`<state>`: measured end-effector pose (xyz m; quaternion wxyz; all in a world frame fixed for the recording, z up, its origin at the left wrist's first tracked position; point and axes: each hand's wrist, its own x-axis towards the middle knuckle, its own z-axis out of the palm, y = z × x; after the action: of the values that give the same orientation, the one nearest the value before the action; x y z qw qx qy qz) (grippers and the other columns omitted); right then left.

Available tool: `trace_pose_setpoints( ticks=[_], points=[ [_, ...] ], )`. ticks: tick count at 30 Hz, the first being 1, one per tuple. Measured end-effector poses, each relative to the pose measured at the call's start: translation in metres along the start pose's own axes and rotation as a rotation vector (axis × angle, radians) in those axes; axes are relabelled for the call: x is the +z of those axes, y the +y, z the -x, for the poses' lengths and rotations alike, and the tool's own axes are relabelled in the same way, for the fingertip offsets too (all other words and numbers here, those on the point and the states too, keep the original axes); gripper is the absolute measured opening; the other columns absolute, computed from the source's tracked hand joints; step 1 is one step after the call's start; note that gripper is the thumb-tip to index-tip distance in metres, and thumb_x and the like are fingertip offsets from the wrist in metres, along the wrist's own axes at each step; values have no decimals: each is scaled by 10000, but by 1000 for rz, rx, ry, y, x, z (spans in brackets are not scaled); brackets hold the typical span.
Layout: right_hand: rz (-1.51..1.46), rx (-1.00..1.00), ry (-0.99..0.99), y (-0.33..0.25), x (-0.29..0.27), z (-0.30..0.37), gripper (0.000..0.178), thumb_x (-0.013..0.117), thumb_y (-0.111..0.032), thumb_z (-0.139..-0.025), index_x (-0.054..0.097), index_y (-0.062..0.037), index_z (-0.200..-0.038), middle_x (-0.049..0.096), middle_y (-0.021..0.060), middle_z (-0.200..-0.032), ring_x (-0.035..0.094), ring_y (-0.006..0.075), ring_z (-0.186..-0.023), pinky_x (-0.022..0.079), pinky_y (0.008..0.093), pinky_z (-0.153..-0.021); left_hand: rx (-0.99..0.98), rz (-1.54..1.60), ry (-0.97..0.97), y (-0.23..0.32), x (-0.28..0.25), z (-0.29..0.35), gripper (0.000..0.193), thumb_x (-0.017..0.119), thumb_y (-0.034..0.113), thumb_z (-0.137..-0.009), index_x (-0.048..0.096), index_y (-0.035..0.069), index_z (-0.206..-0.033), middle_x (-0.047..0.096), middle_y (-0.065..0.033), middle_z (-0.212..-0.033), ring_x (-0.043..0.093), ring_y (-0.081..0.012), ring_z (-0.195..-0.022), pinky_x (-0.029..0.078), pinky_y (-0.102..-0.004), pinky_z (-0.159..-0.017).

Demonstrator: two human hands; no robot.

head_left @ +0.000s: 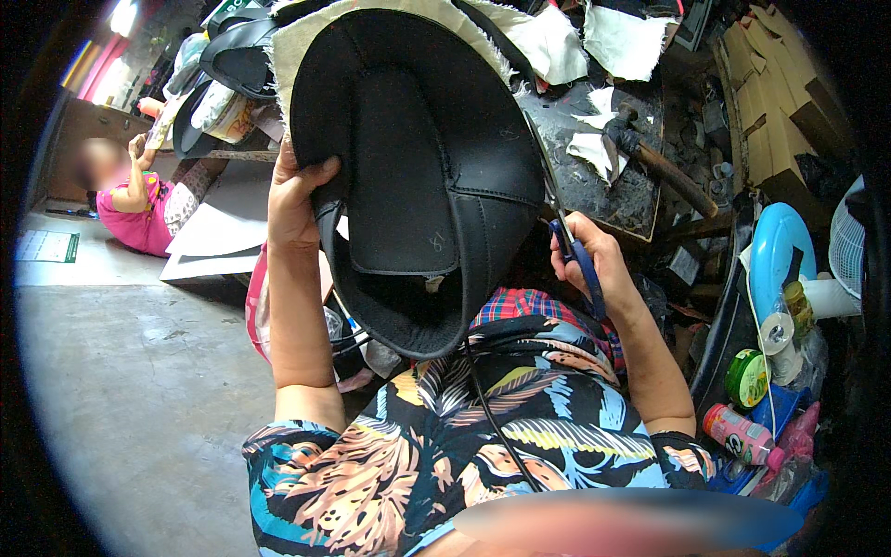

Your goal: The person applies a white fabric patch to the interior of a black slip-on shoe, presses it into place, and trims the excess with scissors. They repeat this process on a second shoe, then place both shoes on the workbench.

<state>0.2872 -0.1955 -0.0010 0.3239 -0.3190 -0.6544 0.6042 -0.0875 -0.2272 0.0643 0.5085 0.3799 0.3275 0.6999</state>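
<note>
My left hand (302,190) is closed on the left edge of a black stitched shoe upper (390,176), thumb on the dark face and fingers behind. The upper is held up in front of me, with an open, rounded end toward my body. Pale cloth (280,74) with a frayed edge sticks out past its far and left rim. In my right hand (599,255) is a pair of scissors with dark blue handles (585,271). Their metal blades (546,162) point away from me along the upper's right edge. Whether they touch the cloth there is hard to see.
On the dark workbench (639,204) ahead lie a hammer (676,176) and white cloth scraps (626,39). More black shoe parts (243,60) are piled far left, near a person in pink (148,209). At right stand a fan (846,246), a green tub (747,379) and a pink bottle (741,434).
</note>
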Motion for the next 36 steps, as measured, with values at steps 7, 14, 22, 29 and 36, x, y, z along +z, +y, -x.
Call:
trace_pose_setpoints(
  ticks=[7,14,22,29,36],
  points=[
    [-221,160,-15,1,0,12,208,749,-87,-808,579,-18,-905,543,1,-733,517,64,-633,435,243,-599,-4,-44,17,6,-4,0,536,612,-173,-795,658,68,-1272,696,-137,-1209,695,-265,-1063,588,-412,-944],
    [59,26,-3,-1,0,3,225,755,-90,-830,576,-29,-953,563,9,-698,532,82,-604,434,257,-576,-22,-69,27,3,2,2,526,636,-157,-791,658,63,-1268,703,-130,-1195,696,-250,-1053,591,-388,-916],
    [-107,113,31,-6,-1,-2,294,822,-162,-807,590,-24,-925,538,-2,-698,500,46,-651,425,258,-578,-109,-134,-33,6,5,2,523,691,-136,-766,659,48,-1255,718,-103,-1160,698,-215,-1027,562,-371,-927],
    [153,-102,109,-2,-4,-14,375,860,-231,-765,608,-20,-945,535,-29,-712,491,50,-650,414,245,-579,-127,-230,-127,14,8,-1,512,699,-135,-764,664,37,-1245,717,-84,-1159,686,-194,-1035,543,-365,-951],
    [-47,4,48,-10,-5,-1,320,845,-159,-781,611,-24,-954,517,-49,-712,477,28,-657,395,221,-577,-167,-246,-156,22,12,0,513,700,-143,-766,662,29,-1248,716,-79,-1166,679,-195,-1052,526,-363,-975]
  ],
)
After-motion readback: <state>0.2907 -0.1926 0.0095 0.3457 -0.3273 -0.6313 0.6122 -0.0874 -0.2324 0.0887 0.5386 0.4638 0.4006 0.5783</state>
